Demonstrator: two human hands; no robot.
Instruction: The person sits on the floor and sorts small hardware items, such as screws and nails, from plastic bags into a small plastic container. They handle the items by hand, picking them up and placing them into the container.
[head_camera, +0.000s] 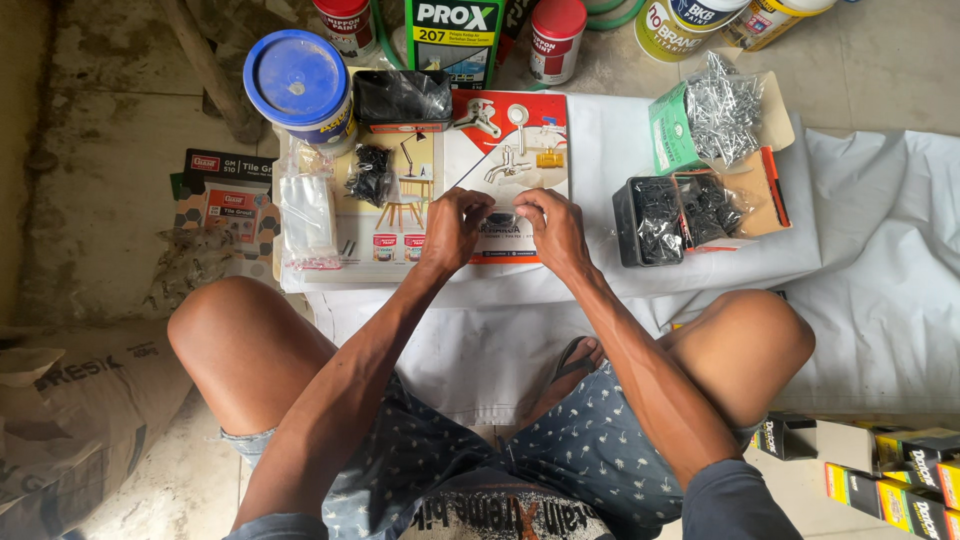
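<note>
My left hand (453, 228) and my right hand (553, 228) meet over a red-and-white printed card (505, 135) that shows taps. Both pinch a small dark item (500, 221), perhaps a little bag of black screws; fingers hide most of it. Left of the hands lie a small bag of black screws (371, 175) and clear plastic bags (308, 210) on a printed sheet. I squat, knees on either side.
A blue-lidded tub (296, 80) and black bag (402, 98) sit at the back left. A green box of silver nails (712, 110) and open boxes of black screws (680, 215) lie right on white sheet (880, 280). Paint cans line the back; a sack (70, 420) lies left.
</note>
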